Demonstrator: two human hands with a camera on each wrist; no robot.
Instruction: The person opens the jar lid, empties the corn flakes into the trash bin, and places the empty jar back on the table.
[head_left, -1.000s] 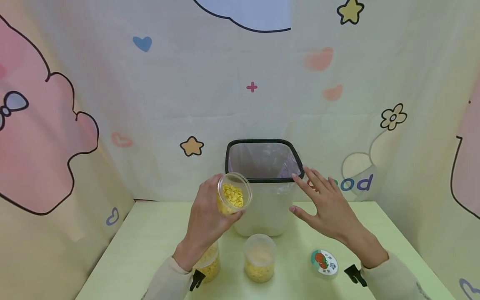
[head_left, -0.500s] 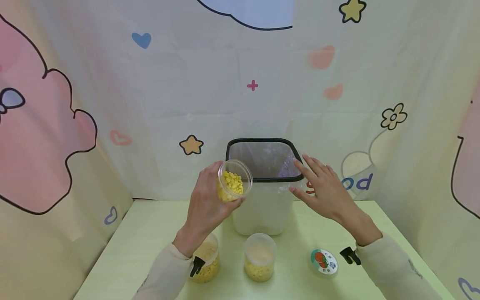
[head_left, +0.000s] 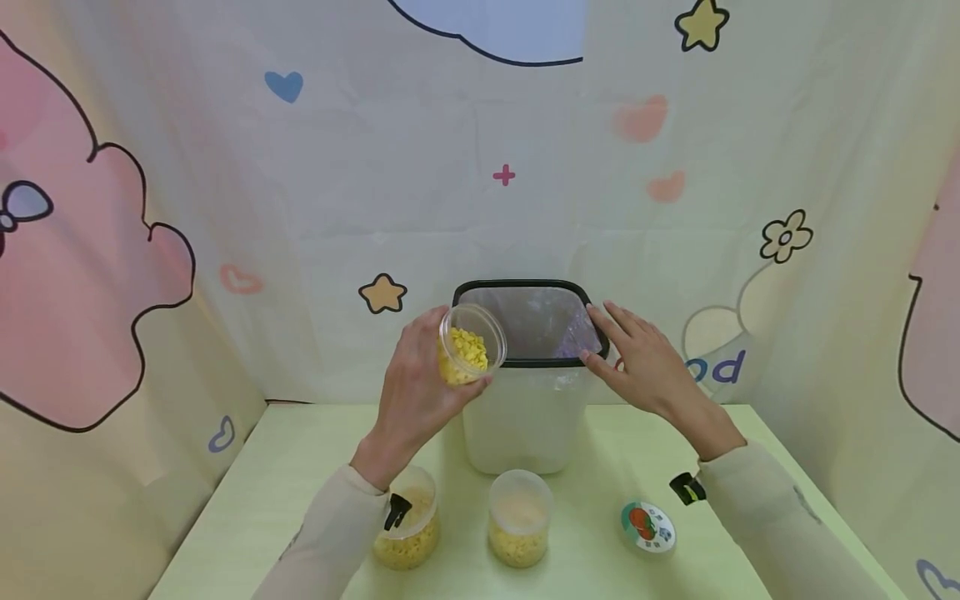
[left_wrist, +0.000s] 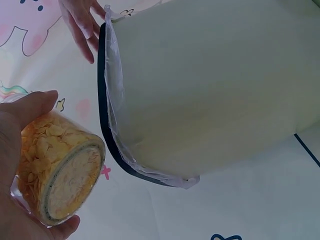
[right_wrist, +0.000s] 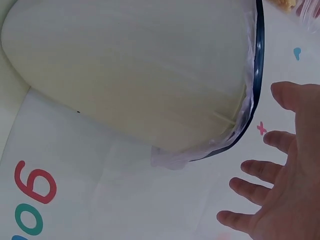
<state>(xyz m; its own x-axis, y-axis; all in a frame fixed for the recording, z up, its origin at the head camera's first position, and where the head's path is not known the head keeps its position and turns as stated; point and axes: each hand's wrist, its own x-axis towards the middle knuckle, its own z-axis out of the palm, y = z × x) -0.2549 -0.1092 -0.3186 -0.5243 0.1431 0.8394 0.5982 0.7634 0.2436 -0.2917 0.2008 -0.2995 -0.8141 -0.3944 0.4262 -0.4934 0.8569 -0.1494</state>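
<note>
My left hand [head_left: 420, 387] grips a clear open jar [head_left: 467, 350] of yellow flakes, tilted with its mouth facing up and right, at the front left of the bin's black rim [head_left: 525, 363]. In the left wrist view the jar [left_wrist: 55, 165] shows its round base, with fingers and thumb around its side. My right hand [head_left: 648, 367] hovers by the bin's right rim with fingers spread and nothing held. The right wrist view shows that hand [right_wrist: 290, 175] beside the rim [right_wrist: 258, 65], with a gap between them. A thin clear liner covers the bin's edge.
Two more clear containers with yellow contents stand on the table, one at front left [head_left: 408, 533] and one at front centre [head_left: 519, 525]. A round lid with a tomato picture [head_left: 648, 527] lies to their right. A patterned cloth [head_left: 375, 167] hangs behind the bin.
My left hand has raised the jar toward the level of the bin's rim. My right hand has shifted slightly up and left, closer to the right rim.
</note>
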